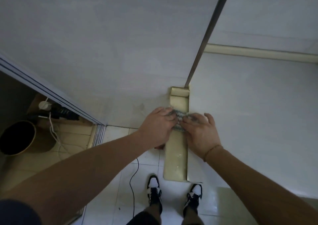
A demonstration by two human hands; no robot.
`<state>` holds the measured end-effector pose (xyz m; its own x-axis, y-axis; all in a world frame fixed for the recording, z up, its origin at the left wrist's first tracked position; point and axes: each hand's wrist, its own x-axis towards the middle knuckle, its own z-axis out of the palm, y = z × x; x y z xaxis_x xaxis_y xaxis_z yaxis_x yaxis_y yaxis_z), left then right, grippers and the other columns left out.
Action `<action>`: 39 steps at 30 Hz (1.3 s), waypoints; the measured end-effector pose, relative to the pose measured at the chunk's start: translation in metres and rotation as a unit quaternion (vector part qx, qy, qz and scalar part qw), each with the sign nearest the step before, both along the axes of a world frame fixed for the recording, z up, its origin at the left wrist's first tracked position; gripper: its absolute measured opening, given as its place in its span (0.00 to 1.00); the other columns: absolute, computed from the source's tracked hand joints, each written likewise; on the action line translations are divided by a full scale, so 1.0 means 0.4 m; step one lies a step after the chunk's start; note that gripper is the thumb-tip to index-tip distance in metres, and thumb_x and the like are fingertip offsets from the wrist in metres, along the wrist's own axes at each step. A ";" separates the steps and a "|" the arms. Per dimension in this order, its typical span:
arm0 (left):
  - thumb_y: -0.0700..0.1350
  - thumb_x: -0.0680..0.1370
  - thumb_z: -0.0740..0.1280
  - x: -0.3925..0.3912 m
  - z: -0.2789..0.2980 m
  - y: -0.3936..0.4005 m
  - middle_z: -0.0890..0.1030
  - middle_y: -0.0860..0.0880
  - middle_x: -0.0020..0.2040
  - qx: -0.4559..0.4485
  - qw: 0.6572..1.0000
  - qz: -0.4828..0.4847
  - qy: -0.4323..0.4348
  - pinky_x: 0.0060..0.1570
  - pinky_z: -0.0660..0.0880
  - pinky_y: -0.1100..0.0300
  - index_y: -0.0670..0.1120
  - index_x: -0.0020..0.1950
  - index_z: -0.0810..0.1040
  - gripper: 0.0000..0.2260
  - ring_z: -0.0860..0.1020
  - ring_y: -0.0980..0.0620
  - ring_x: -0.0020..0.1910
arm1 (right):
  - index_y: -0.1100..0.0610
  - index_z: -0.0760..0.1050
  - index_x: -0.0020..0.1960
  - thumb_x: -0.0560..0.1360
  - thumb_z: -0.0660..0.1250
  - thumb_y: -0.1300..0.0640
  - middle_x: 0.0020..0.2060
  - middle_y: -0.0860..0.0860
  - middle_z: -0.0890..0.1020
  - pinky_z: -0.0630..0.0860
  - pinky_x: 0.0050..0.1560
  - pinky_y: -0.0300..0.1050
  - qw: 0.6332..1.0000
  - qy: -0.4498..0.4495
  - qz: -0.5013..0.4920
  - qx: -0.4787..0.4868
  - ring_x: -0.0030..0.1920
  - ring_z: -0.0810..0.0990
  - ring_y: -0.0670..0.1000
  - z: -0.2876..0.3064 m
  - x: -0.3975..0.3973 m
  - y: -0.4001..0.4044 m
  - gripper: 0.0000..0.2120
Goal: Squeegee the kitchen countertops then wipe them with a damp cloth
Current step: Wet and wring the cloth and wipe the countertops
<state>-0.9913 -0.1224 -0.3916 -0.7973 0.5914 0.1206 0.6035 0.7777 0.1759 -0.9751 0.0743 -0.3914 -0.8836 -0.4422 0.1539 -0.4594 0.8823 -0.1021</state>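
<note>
With no squeegee in view, the job looks into its wiping stage: left hand (157, 123) and right hand (200, 132) each grip the cloth (179, 117) on the counter (249, 121) edge strip.

Home interior, tiled floor (110, 178), white walls (103, 43)

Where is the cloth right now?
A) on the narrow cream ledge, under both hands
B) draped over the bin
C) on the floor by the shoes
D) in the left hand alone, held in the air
A: the cloth lies across the cream ledge, with the left hand and right hand both on it, one at each end.
</note>
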 end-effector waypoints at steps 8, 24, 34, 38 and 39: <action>0.46 0.73 0.62 0.240 0.014 -0.003 0.84 0.49 0.55 -0.008 0.998 -0.059 -0.018 0.60 0.69 0.55 0.45 0.56 0.83 0.16 0.79 0.49 0.59 | 0.52 0.83 0.53 0.65 0.69 0.59 0.52 0.47 0.84 0.69 0.61 0.56 0.998 -0.007 0.025 -0.063 0.56 0.78 0.55 0.016 0.260 0.008 0.17; 0.46 0.70 0.62 0.394 0.139 0.050 0.83 0.50 0.43 -0.204 0.949 -0.148 -0.191 0.43 0.71 0.58 0.48 0.43 0.82 0.09 0.80 0.48 0.45 | 0.49 0.81 0.41 0.65 0.61 0.57 0.37 0.45 0.82 0.75 0.52 0.50 0.976 -0.136 0.125 -0.119 0.42 0.78 0.51 0.050 0.416 0.038 0.11; 0.51 0.76 0.66 0.311 0.218 0.469 0.76 0.48 0.39 0.145 0.703 0.118 -0.686 0.38 0.70 0.60 0.47 0.44 0.75 0.08 0.74 0.50 0.37 | 0.50 0.79 0.43 0.69 0.77 0.61 0.32 0.44 0.82 0.76 0.32 0.36 0.694 -0.152 -0.482 -0.513 0.32 0.80 0.41 0.196 0.569 0.376 0.09; 0.61 0.78 0.62 0.406 0.238 0.758 0.80 0.40 0.59 0.196 0.506 0.075 -0.837 0.60 0.72 0.49 0.44 0.60 0.80 0.23 0.76 0.41 0.59 | 0.52 0.81 0.52 0.66 0.70 0.59 0.47 0.45 0.83 0.73 0.51 0.29 0.768 0.101 -0.513 -0.370 0.48 0.80 0.43 0.245 0.678 0.480 0.15; 0.60 0.78 0.62 0.434 0.260 0.827 0.81 0.40 0.57 0.192 0.484 0.055 -0.852 0.58 0.74 0.49 0.44 0.57 0.81 0.22 0.77 0.43 0.57 | 0.54 0.80 0.58 0.66 0.68 0.57 0.53 0.48 0.82 0.72 0.57 0.31 0.789 0.111 -0.499 -0.340 0.55 0.79 0.45 0.256 0.712 0.499 0.20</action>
